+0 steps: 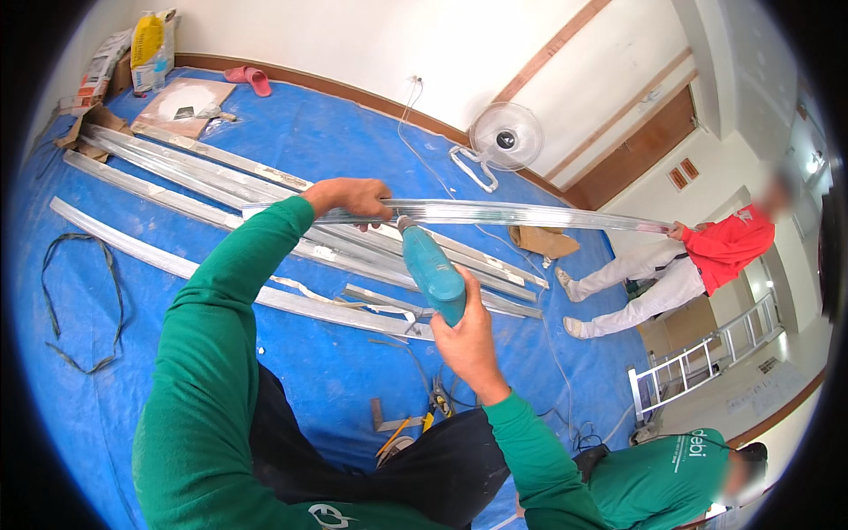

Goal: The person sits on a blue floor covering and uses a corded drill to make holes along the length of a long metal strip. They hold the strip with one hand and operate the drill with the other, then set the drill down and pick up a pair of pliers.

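Note:
My left hand (355, 198) is closed around a long silver metal channel (512, 213), which is held up above the floor. In my right hand (473, 340) is a teal power drill (433, 276), tilted so its nose meets or nearly meets the channel just right of my left hand. I cannot make out the bit. At the channel's far right end, a person in a red top (729, 252) grips it with one hand (677, 230). Beneath lie several more metal channels (203, 181) in a loose stack.
A blue tarp (291, 393) covers the floor. A black strap (115, 291) lies left; a metal square (380, 415) and tools lie by my legs. Beyond are a fan (506, 139), pink slippers (250, 79) and bags (147, 44). A ladder (698, 362) and another green-shirted person (654, 477) are at right.

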Demonstrator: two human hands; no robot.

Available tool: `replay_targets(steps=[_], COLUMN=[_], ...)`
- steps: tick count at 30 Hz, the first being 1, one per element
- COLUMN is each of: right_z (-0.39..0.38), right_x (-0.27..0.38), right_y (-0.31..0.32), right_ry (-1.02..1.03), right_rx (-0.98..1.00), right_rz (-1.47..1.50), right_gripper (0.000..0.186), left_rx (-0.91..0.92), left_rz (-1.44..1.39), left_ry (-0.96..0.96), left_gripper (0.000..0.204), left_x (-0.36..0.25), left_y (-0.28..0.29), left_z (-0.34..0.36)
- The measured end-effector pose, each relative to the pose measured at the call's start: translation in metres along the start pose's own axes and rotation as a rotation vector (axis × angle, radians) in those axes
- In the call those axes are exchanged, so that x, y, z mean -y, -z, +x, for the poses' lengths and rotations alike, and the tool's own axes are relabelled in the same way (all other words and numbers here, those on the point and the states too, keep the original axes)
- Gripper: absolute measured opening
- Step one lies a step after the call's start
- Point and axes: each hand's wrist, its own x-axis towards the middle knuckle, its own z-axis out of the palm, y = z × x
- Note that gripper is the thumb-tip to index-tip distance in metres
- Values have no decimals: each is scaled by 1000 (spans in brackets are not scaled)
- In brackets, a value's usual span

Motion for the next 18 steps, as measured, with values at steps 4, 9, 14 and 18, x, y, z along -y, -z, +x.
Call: replay_targets(steps=[4, 9, 14, 18], right_z=[3, 4, 5, 2], right_x=[1, -6, -13, -13], right_y=[-2, -10, -17, -19], right_ry=[-64, -93, -23, 18], right_rx=[30, 66, 42, 50], right_rz=[-1, -92, -148, -208], right_gripper=[76, 79, 80, 79], left_rx=[39, -35, -277, -344], left_rz=[93, 294, 547, 551], left_ry=[25, 78, 108, 156], left_gripper=[46, 57, 51, 41], left_x=[8, 30, 40, 33], left_y=[3, -18, -42, -47], left_z=[6, 16, 22, 23])
